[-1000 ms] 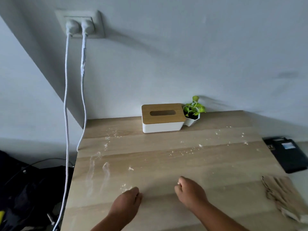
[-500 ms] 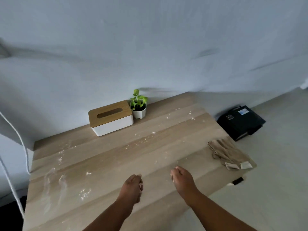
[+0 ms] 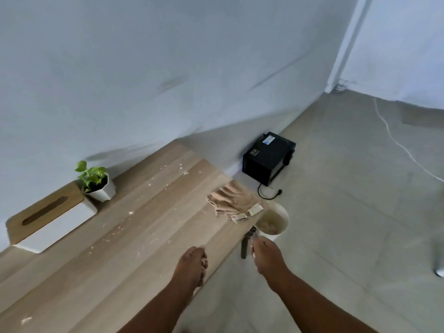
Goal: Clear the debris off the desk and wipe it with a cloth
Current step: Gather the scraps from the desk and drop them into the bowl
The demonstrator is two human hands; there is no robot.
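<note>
- At the desk's (image 3: 149, 227) back edge we see a tissue box (image 3: 51, 218) against the wall and, just beside it, a small potted plant (image 3: 97, 182).
- Pale debris (image 3: 131, 212) is scattered in a band across the wood.
- Our left hand (image 3: 193, 263) hovers over the front edge, fingers loosely curled, holding nothing we can make out.
- The cloth (image 3: 229, 203) lies crumpled at the right edge, its long axis along that edge.
- Our right hand (image 3: 265, 254) is beyond the right edge, curled; on what, we cannot tell.
- A white bin (image 3: 276, 221) stands on open floor, with a black box (image 3: 268, 157) by the wall.
</note>
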